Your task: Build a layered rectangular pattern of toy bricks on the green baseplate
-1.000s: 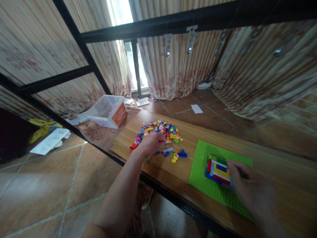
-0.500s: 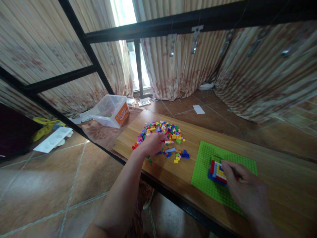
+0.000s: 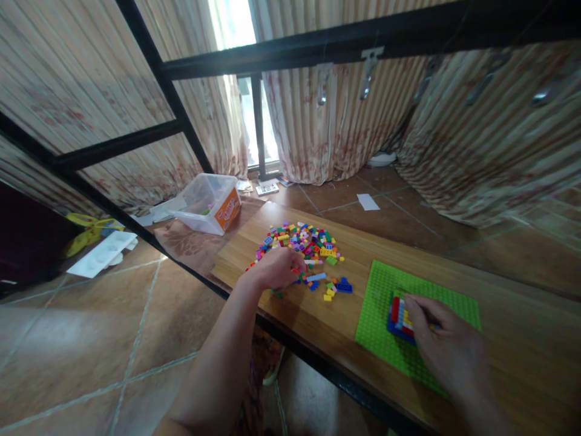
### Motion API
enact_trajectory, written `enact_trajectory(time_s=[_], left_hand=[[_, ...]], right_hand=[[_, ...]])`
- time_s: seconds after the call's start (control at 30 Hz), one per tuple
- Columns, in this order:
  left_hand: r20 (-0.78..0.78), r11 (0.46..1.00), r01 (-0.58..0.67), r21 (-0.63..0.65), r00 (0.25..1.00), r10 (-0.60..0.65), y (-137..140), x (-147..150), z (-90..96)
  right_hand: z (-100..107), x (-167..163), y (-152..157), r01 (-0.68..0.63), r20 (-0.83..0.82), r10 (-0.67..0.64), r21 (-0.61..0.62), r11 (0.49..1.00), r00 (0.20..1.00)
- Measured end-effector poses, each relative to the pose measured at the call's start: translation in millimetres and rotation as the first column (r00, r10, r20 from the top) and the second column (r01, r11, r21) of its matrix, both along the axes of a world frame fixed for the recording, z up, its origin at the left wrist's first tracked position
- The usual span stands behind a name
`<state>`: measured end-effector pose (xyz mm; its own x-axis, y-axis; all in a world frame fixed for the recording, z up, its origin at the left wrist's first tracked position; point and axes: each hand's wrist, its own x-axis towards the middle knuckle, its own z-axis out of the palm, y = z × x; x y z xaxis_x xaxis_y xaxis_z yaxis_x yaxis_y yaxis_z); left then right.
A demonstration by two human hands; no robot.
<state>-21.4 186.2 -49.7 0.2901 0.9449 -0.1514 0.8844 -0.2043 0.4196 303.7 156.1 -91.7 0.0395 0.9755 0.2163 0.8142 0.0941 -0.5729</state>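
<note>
My left hand [image 3: 282, 266] is over the near side of a heap of small toy building bricks [image 3: 313, 237] in many colours. Its fingers curl down among the bricks, and what they grip, if anything, is hidden. On a green studded baseplate [image 3: 376, 303] sits a small layered brick build [image 3: 399, 320] in blue, red, white and yellow. My right hand [image 3: 442, 336] is closed at the build's right side, thumb and forefinger together at its top edge. That hand covers much of the build. Between heap and baseplate lie a dark blue brick [image 3: 345, 287] and yellow bricks [image 3: 328, 297].
The wooden bench top [image 3: 336, 327] carries heap and baseplate. Beyond its left end stands a clear plastic box [image 3: 206, 203] with an orange label. A black metal frame [image 3: 272, 56] crosses above, with metal hooks hanging from it. White paper [image 3: 367, 201] lies on the tiled floor.
The view has shifted slightly, moving everything a little to the right. My left hand stays at the heap with its fingers more curled. My right hand remains at the build.
</note>
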Motion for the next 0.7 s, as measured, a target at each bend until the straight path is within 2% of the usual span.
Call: enact_trajectory(time_s=[0.13,0.27,0.43,0.6,0.7], left_hand=[[-0.093,0.998,0.044,0.035,0.995,-0.041,-5.7,6.5,-0.2],[-0.122,0.998,0.043,0.034,0.992,-0.039,-7.1,15.9,-3.8],[-0.107,0.997,0.004,0.082,0.994,0.005,-6.3,22.8,-7.6],[-0.123,0.992,0.019,0.121,0.992,-0.004,-3.2,22.9,-10.8],[-0.032,0.985,0.032,0.170,0.999,-0.027,-0.5,20.8,-10.6]], right_hand=[[-0.6,-0.5,0.2,-0.005,-0.006,0.005,0.007,1.000,1.000],[-1.1,-0.6,-0.4,-0.018,-0.016,0.018,0.004,1.000,1.000],[-0.1,-0.4,-1.4,-0.031,-0.020,0.031,0.016,0.999,0.999],[0.1,0.0,-0.3,-0.034,-0.057,0.036,0.028,0.999,0.998],[2.2,-2.5,-0.4,-0.039,-0.091,0.041,0.026,0.999,0.995]])
